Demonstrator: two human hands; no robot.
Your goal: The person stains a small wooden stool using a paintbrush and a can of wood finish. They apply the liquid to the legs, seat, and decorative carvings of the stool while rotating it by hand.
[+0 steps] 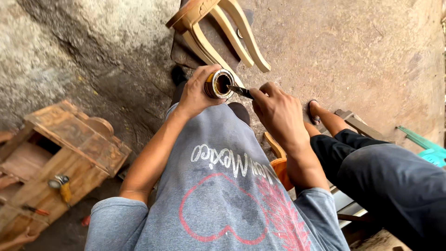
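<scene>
My left hand (194,95) is wrapped around a small round tin (219,84), tipped so its open mouth faces my right hand; dark liquid shows inside. My right hand (277,111) pinches a thin dark tool (242,91), perhaps a brush handle, whose tip is inside the tin. Both hands are held out over my grey printed shirt (218,195), above the dirt floor.
Pale wooden chair legs (230,35) lie on the ground just beyond the tin. A wooden cabinet (69,148) sits at the left with a small can (60,182) and a screwdriver (37,210) on it. Another person's dark-trousered leg (385,172) and sandalled foot (318,111) are at right.
</scene>
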